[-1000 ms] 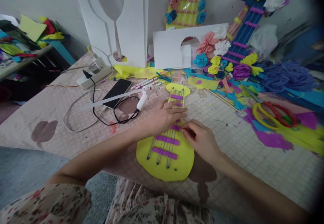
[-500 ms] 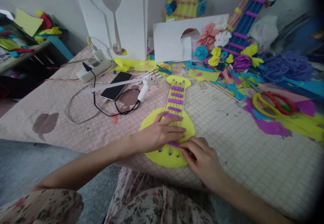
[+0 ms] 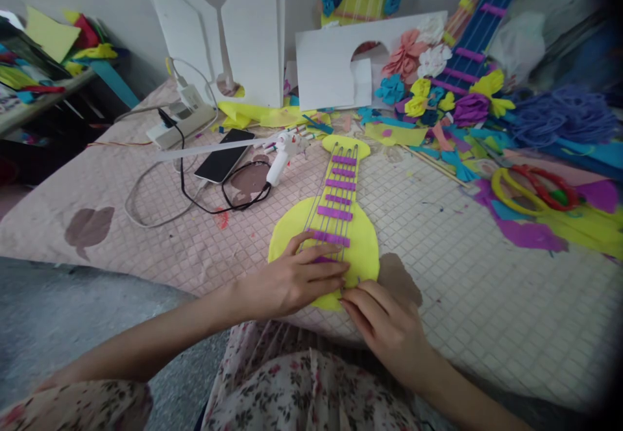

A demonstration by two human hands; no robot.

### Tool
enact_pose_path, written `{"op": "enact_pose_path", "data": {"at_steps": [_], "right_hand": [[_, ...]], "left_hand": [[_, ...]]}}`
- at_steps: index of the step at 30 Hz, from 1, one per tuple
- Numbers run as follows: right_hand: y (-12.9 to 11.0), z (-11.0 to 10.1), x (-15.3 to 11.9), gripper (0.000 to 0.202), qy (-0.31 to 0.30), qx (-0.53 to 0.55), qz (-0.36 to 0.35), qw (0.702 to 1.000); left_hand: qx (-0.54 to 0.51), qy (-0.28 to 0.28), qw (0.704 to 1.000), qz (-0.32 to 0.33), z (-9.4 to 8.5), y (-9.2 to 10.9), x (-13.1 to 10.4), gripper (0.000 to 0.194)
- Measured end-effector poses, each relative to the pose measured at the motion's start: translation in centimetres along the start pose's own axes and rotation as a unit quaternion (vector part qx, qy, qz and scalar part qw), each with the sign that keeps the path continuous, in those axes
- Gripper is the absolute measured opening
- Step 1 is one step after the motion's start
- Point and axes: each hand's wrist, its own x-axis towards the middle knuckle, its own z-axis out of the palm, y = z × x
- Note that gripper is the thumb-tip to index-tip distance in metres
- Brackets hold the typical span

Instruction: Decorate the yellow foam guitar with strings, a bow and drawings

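A yellow paper guitar [image 3: 363,243] lies on the table before me, with purple strips [image 3: 335,212] across its neck and body and thin grey strings [image 3: 325,187] running lengthwise. My left hand [image 3: 296,278] rests flat over the lower body, fingers extended across the strings. At the guitar's lower right edge, my right hand [image 3: 384,324] is closed in a pinch, its fingertips against the body close to the string ends. Whatever is between those fingertips is too small to make out. Both hands cover part of the lower body.
A white glue gun [image 3: 281,158], a phone [image 3: 224,155] and a power strip [image 3: 180,123] with cables lie to the left. Scissors [image 3: 518,191], paper scraps [image 3: 525,230] and purple yarn [image 3: 564,116] sit right. White cut-out boards [image 3: 321,71] and a decorated blue guitar [image 3: 479,35] stand behind.
My left hand has slid down the guitar's body, uncovering more purple strips and covering the lower string ends. My right hand has shifted slightly lower. The view has tilted a little.
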Motion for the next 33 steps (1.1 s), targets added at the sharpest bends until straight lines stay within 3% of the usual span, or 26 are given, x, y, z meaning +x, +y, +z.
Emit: {"op": "enact_pose_path", "data": {"at_steps": [7, 14, 21, 26, 33], "right_hand": [[-0.1, -0.1, -0.6, 0.014, -0.005, 0.016, -0.009, 1.0], [1.6, -1.2, -0.7, 0.01, -0.026, 0.046, 0.005, 0.999], [3.2, -2.1, 0.0, 0.009, -0.079, 0.089, 0.018, 0.993], [5.0, -3.1, 1.2, 0.009, -0.162, 0.13, 0.042, 0.977], [6.6, -3.4, 4.2, 0.009, -0.205, 0.089, 0.026, 0.974]], "left_hand": [[0.044, -0.026, 0.999, 0.015, 0.2, 0.5, -0.6, 0.026], [0.05, -0.008, 0.999, 0.016, 0.6, 0.7, -0.9, 0.027], [0.061, -0.001, 0.998, 0.012, 0.9, 0.7, -0.9, 0.024], [0.062, -0.016, 0.998, 0.01, 0.6, 1.0, -0.9, 0.03], [0.098, -0.025, 0.995, 0.012, 0.7, 1.5, -1.3, 0.035]]}}
